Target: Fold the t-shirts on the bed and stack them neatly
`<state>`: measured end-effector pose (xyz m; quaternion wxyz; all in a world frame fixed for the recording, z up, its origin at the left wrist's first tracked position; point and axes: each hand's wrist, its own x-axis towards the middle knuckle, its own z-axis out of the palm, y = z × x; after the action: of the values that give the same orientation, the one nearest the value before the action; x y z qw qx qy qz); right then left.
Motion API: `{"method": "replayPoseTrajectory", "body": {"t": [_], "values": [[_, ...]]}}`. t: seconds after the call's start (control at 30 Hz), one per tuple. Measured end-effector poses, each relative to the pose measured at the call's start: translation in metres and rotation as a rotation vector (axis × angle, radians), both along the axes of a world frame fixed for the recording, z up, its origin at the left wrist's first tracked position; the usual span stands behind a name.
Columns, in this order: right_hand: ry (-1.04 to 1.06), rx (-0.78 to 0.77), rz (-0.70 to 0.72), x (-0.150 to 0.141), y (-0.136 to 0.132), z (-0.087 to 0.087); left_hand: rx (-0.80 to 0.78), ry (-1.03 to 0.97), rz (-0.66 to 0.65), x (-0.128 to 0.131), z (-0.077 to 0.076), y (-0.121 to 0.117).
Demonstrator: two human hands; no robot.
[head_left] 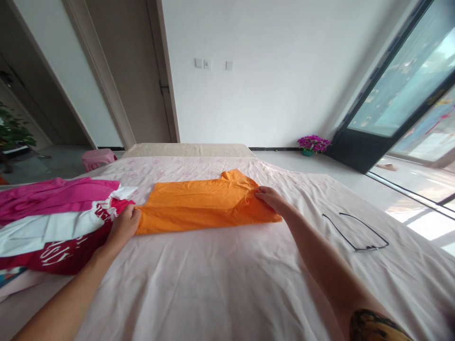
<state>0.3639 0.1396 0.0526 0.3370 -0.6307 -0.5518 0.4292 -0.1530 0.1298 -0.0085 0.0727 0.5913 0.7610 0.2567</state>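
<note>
An orange T-shirt (199, 201) lies spread sideways across the bed, folded lengthwise, with one sleeve pointing away at the far right. At its left end my left hand (127, 220) is closed on the edge of the cloth. My right hand (268, 196) pinches the shirt near its right end, and the fabric puckers there. Just left of my left hand is a pile of clothes: a magenta garment (60, 196), a white one (42, 229) and a dark red one with white letters (67, 255).
A pale pink bedsheet (206, 284) covers the bed, wrinkled in front. Eyeglasses (369, 247) lie on it at the right. Beyond the bed are a pink stool (97, 158), purple flowers in a green pot (313, 144), a closed door (131, 71) and a glass door (398, 80).
</note>
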Motion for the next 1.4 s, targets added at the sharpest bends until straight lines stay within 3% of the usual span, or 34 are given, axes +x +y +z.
{"method": "replayPoseTrajectory", "body": {"t": [0.1, 0.17, 0.33, 0.5, 0.63, 0.73, 0.8, 0.9, 1.03, 1.23, 1.4], "values": [[-0.045, -0.043, -0.096, 0.005, 0.015, -0.015, -0.035, 0.027, 0.040, 0.002, -0.005, 0.016], [-0.177, -0.005, -0.114, 0.013, 0.012, -0.022, -0.046, 0.009, 0.019, 0.003, -0.008, 0.015], [-0.713, 0.087, -0.126, 0.026, -0.022, -0.030, -0.046, 0.066, -0.072, 0.004, -0.015, -0.013], [-0.942, 0.177, -0.105, 0.015, -0.055, -0.037, 0.036, 0.115, -0.075, 0.008, -0.019, -0.022], [-0.832, 0.367, -0.039, 0.011, -0.051, -0.045, 0.160, 0.027, -0.183, 0.011, -0.019, -0.012], [-0.624, 0.540, -0.025, 0.018, -0.039, -0.048, 0.169, -0.018, -0.185, 0.011, -0.017, -0.010], [-0.560, 0.573, -0.011, 0.027, -0.036, -0.050, 0.159, -0.023, -0.182, 0.008, -0.018, -0.017], [-0.579, 0.489, 0.070, 0.044, -0.044, -0.054, 0.109, 0.004, -0.248, 0.000, -0.024, -0.035], [-0.699, 0.204, 0.165, 0.061, -0.055, -0.051, -0.080, 0.058, -0.234, -0.009, -0.022, -0.053], [-0.778, 0.028, 0.013, 0.042, -0.027, -0.031, -0.259, 0.058, -0.083, 0.000, 0.004, -0.028], [-0.892, -0.003, -0.072, 0.013, -0.016, -0.038, -0.250, 0.047, -0.118, 0.007, -0.009, -0.019]]}}
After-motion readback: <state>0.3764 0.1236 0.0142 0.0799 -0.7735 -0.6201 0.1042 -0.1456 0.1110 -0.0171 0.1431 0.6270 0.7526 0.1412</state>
